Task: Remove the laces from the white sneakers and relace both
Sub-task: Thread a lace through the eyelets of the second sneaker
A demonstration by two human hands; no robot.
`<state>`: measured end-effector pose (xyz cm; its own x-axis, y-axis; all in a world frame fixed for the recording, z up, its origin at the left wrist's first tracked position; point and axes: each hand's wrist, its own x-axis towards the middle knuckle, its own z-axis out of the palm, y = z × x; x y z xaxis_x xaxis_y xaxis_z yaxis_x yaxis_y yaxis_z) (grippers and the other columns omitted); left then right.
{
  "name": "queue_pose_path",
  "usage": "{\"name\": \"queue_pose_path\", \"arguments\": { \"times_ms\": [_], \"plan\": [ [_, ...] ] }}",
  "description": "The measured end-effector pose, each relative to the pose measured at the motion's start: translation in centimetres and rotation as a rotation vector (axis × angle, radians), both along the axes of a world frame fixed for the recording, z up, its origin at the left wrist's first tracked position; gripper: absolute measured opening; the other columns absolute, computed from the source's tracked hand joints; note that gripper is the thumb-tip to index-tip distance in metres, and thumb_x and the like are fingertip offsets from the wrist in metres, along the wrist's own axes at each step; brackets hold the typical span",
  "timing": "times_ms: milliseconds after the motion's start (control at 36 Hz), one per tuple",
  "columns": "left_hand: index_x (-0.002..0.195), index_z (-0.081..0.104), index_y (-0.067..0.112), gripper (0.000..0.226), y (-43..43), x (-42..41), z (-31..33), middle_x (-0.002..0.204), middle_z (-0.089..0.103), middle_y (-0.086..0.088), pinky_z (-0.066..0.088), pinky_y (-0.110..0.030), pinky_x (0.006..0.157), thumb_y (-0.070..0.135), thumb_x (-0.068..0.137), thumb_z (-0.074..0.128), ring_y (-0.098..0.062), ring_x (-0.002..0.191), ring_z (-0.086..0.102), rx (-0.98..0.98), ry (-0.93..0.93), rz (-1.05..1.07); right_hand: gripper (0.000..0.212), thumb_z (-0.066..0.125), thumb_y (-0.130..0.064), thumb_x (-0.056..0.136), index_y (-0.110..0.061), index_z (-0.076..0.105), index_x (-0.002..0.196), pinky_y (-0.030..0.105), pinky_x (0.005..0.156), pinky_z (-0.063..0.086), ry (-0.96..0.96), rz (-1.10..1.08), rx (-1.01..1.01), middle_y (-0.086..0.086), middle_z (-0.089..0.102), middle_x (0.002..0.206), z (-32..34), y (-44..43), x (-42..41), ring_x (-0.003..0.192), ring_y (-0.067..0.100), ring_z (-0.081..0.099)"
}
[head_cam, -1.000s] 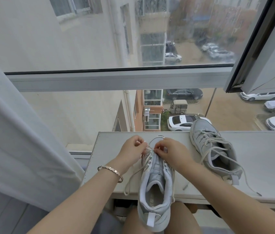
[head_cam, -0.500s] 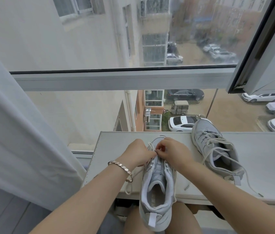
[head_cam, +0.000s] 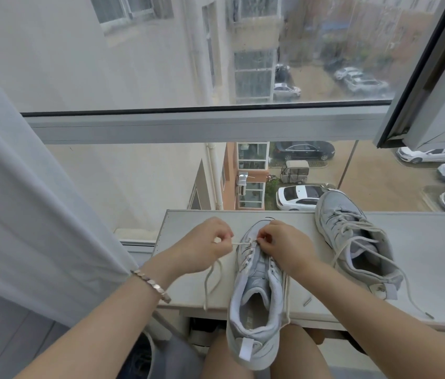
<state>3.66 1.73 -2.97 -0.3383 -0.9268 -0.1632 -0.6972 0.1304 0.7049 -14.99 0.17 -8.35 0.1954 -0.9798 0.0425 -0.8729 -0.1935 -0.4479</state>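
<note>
One white sneaker (head_cam: 257, 302) lies toe-away on the ledge edge, its heel over my lap. My left hand (head_cam: 207, 246) pinches its cream lace (head_cam: 239, 243), which runs taut from the eyelets near the toe to my fingers; the loose end (head_cam: 210, 283) hangs down below my hand. My right hand (head_cam: 281, 243) pinches the lace at the eyelets on the shoe's right side near the toe. The lace's other end trails down the shoe's right side. A second white sneaker (head_cam: 352, 242), laced loosely, lies to the right on the ledge.
The white ledge (head_cam: 434, 255) runs under a large window with its grey frame bar (head_cam: 188, 127). A sheer white curtain (head_cam: 24, 214) hangs at the left. The second sneaker's lace end (head_cam: 421, 310) trails toward the ledge's front edge.
My left hand has moved left, away from the shoe, drawing the lace out sideways through an eyelet. My right hand stays at the eyelets near the toe.
</note>
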Motion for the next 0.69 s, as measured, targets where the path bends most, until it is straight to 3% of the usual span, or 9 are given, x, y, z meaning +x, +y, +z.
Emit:
{"name": "queue_pose_path", "arguments": {
  "times_ms": [56,111,194,250,444,583,694],
  "plan": [
    [0.063,0.048,0.016,0.032,0.3,0.9,0.0,0.105,0.058,0.012,0.039,-0.009,0.084,0.007,0.093,0.047,-0.006,0.096,0.054,0.076,0.144,0.024,0.019,0.049,-0.029,0.093,-0.02,0.066,0.098,0.024,0.062,0.035,-0.005,0.014,-0.017,-0.007,0.056,0.098,-0.1,0.1,0.1,0.087,0.013,0.055],
    [0.066,0.048,0.011,0.033,0.7,0.8,-0.5,0.102,0.065,0.005,0.044,-0.018,0.094,0.002,0.096,0.041,-0.009,0.098,0.059,0.152,0.361,0.043,0.019,0.05,-0.03,0.093,-0.021,0.066,0.099,0.023,0.062,0.032,0.004,0.019,-0.024,-0.008,0.057,0.1,-0.1,0.2,0.2,0.09,0.014,0.055],
    [0.067,0.051,0.005,0.035,1.3,-0.2,-1.3,0.078,0.065,-0.005,0.051,-0.023,0.088,-0.003,0.096,0.033,-0.013,0.085,0.065,0.19,0.659,0.164,0.02,0.049,-0.03,0.093,-0.022,0.066,0.101,0.022,0.062,0.03,0.024,0.02,-0.037,-0.008,0.057,0.101,-0.1,0.1,0.4,0.091,0.014,0.056],
    [0.061,0.046,0.007,0.04,1.4,-0.8,-1.5,0.064,0.056,-0.003,0.054,-0.024,0.084,-0.004,0.096,0.032,-0.014,0.074,0.062,0.187,0.728,0.24,0.021,0.049,-0.031,0.093,-0.022,0.065,0.102,0.022,0.061,0.029,0.045,0.022,-0.051,-0.008,0.057,0.102,-0.1,0.2,0.4,0.091,0.014,0.056],
    [0.062,0.037,0.014,0.039,1.6,-0.9,-1.6,0.047,0.045,0.014,0.046,-0.026,0.075,0.011,0.1,0.029,-0.012,0.062,0.046,0.098,0.503,0.216,0.021,0.048,-0.032,0.094,-0.024,0.065,0.104,0.022,0.062,0.031,0.059,0.028,-0.066,-0.01,0.057,0.106,-0.2,0.4,0.5,0.093,0.014,0.057],
    [0.069,0.035,0.014,0.031,0.6,-0.1,-1.5,0.062,0.038,0.0,0.05,-0.026,0.06,0.012,0.1,0.031,-0.007,0.048,0.042,0.245,0.508,0.391,0.021,0.049,-0.031,0.094,-0.022,0.065,0.105,0.022,0.063,0.035,0.039,0.081,-0.064,-0.009,0.057,0.105,-0.2,0.6,0.7,0.092,0.013,0.057],
    [0.088,0.041,0.016,0.017,-0.5,-0.1,-1.8,0.071,0.046,-0.001,0.043,-0.033,0.062,0.031,0.095,0.045,-0.015,0.059,0.046,0.084,-0.025,0.256,0.02,0.049,-0.028,0.094,-0.021,0.064,0.104,0.023,0.061,0.034,0.031,0.086,-0.076,-0.008,0.057,0.103,-0.3,0.7,0.7,0.088,0.013,0.056]
  ]
}}
